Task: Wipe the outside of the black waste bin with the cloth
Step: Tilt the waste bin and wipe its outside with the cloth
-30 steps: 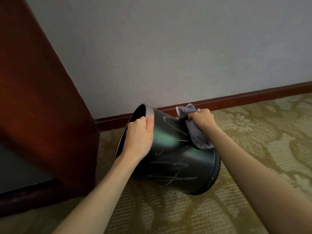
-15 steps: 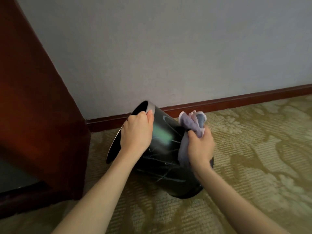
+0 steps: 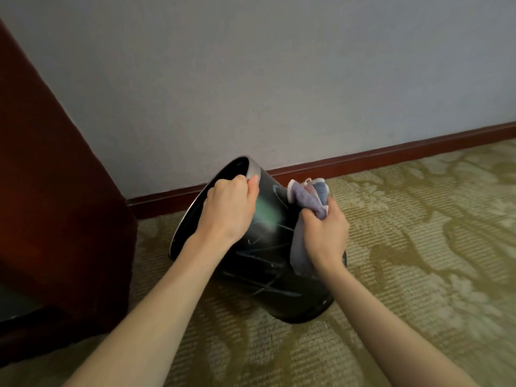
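The bin (image 3: 262,263) sits tipped on the carpet (image 3: 418,247), its mouth leaning left toward a dark wooden cabinet (image 3: 55,219) and its base edge resting on the floor just short of the wall (image 3: 279,79) and its red-brown skirting (image 3: 391,155). My left hand (image 3: 227,210) is clamped over the rim, fingers hooked inside and thumb lying along the outside, which keeps the bin at its tilt. My right hand (image 3: 325,236) is closed on the cloth (image 3: 307,196), a bunched grey-lilac rag with a pale hem, pressed against the bin's right flank; one tuft pokes up above my fist and a flap hangs down below it. I judge that the wipe itself is under way, on the upper right of the wall. Next, I'd say, the cloth needs dragging along the curve while the left hand turns the bin by its rim, so that the side now hidden against the carpet comes round. The bin is a smooth, glossy black cylinder tapering slightly to the base, with a paler band at the lip; it shows a green sheen and many thin pale streaks, scratches or smears, I cannot tell which. The carpet is ribbed, olive and cream with a leafy pattern.
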### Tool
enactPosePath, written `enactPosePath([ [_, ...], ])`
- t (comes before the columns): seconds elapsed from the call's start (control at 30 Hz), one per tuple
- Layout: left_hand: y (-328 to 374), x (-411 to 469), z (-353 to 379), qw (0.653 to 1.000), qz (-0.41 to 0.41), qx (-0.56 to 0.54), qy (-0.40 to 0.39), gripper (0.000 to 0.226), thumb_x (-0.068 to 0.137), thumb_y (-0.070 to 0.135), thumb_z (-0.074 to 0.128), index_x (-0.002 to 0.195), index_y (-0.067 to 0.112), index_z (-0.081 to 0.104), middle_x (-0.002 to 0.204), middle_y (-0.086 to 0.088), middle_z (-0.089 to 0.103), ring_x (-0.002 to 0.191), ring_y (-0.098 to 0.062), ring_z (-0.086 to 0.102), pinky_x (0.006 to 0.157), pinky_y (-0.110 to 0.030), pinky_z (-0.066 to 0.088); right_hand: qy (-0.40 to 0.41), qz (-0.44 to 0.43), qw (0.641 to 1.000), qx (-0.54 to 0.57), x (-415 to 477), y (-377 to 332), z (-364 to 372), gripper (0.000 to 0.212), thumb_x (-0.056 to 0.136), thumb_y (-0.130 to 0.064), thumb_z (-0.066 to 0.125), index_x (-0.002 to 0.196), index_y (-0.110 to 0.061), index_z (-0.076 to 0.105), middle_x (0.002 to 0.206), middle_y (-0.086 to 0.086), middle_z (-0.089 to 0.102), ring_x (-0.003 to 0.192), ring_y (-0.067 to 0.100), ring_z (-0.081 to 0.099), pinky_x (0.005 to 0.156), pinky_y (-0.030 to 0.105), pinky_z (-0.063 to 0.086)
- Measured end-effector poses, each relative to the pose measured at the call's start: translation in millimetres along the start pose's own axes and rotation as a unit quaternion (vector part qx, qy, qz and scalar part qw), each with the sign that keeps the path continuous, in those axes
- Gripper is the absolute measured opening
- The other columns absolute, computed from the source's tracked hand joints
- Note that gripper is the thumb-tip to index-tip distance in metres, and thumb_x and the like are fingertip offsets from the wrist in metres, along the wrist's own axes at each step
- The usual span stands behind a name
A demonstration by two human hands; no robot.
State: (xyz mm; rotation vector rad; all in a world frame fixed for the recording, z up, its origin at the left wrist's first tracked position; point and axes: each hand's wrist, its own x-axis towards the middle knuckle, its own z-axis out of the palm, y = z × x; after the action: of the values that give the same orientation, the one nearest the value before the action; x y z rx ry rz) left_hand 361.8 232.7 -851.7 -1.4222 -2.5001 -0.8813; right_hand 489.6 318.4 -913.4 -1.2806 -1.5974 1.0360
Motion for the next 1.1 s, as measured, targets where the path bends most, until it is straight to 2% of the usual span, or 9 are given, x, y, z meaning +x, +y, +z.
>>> enactPosePath([
  [0.17,3,-6,-2,0.999,0.033,0.004,0.0,0.04,0.097,0.035,0.033,0.06,0.021,0.03,0.053,0.003,0.033,0.05,-0.025,0.038,0.05,-0.033,0.026,-0.086,0.086,0.993,-0.009,48,-4,-2,0.009,0.075,-0.025,0.057,0.071,-0.017,0.055,0.078,0.006,0.063,0.081,0.03,0.061,0.066,0.036,0.045],
  [0.23,0,-9,-3,0.999,0.041,-0.001,0.004,0.04,0.097,0.035,0.035,0.06,0.021,0.031,0.052,-0.002,0.04,0.049,-0.028,0.042,0.05,-0.034,0.025,-0.126,0.109,0.986,-0.016,63,-4,0,0.008,0.075,-0.023,0.059,0.071,-0.016,0.057,0.079,0.005,0.064,0.085,0.031,0.061,0.064,0.032,0.042],
  [0.33,-5,-11,-4,0.999,0.037,0.004,0.017,0.035,0.096,0.037,0.031,0.068,0.017,0.037,0.068,-0.023,0.059,0.065,-0.043,0.053,0.057,-0.037,0.028,-0.146,0.125,0.981,-0.024,73,-3,6,0.017,0.077,-0.025,0.058,0.085,-0.011,0.063,0.095,0.015,0.067,0.093,0.035,0.062,0.075,0.035,0.046],
  [0.43,-6,-9,-3,0.999,0.023,0.024,0.027,0.038,0.094,0.04,0.025,0.069,0.015,0.038,0.066,-0.015,0.052,0.062,-0.035,0.046,0.057,-0.036,0.028,-0.123,0.115,0.986,-0.02,62,-3,9,0.029,0.08,-0.029,0.052,0.099,-0.01,0.063,0.101,0.016,0.067,0.095,0.034,0.062,0.081,0.042,0.049],
  [0.63,3,-1,3,0.999,0.006,0.046,0.007,0.043,0.096,0.04,0.026,0.057,0.022,0.026,0.055,0.003,0.03,0.059,-0.028,0.035,0.057,-0.038,0.028,-0.005,0.097,0.995,0.033,11,-5,-2,0.027,0.079,-0.03,0.051,0.102,-0.017,0.056,0.098,0.008,0.065,0.093,0.031,0.062,0.084,0.045,0.049],
  [0.73,7,7,5,0.999,0.0,0.044,0.005,0.043,0.097,0.039,0.03,0.059,0.018,0.031,0.059,0.0,0.034,0.063,-0.031,0.035,0.059,-0.038,0.027,0.044,0.056,0.997,0.008,-23,-8,1,0.036,0.079,-0.026,0.056,0.114,-0.017,0.05,0.113,0.008,0.058,0.101,0.034,0.057,0.089,0.047,0.045],
  [0.8,5,12,6,0.999,0.001,0.038,0.008,0.044,0.097,0.038,0.031,0.058,0.019,0.029,0.065,-0.013,0.045,0.068,-0.039,0.045,0.06,-0.038,0.027,0.061,0.011,0.998,-0.022,-41,-12,5,0.045,0.078,-0.021,0.058,0.121,-0.013,0.047,0.117,0.009,0.053,0.107,0.036,0.054,0.09,0.048,0.043],
  [0.9,-4,19,5,1.0,0.019,0.022,0.0,0.043,0.096,0.033,0.027,0.058,0.014,0.028,0.079,-0.028,0.058,0.079,-0.047,0.05,0.062,-0.039,0.025,0.04,-0.026,0.997,-0.058,-44,-21,8,0.049,0.079,-0.017,0.057,0.126,-0.009,0.046,0.124,0.011,0.051,0.115,0.035,0.049,0.096,0.052,0.038],
  [1.1,-18,24,-6,0.998,0.026,-0.041,-0.035,0.049,0.099,0.023,0.037,0.051,0.016,0.029,0.057,-0.016,0.046,0.063,-0.029,0.035,0.058,-0.033,0.013,-0.059,0.005,0.996,-0.069,4,-36,14,0.032,0.082,-0.023,0.051,0.112,-0.009,0.052,0.117,0.014,0.059,0.109,0.038,0.053,0.09,0.047,0.041],
])
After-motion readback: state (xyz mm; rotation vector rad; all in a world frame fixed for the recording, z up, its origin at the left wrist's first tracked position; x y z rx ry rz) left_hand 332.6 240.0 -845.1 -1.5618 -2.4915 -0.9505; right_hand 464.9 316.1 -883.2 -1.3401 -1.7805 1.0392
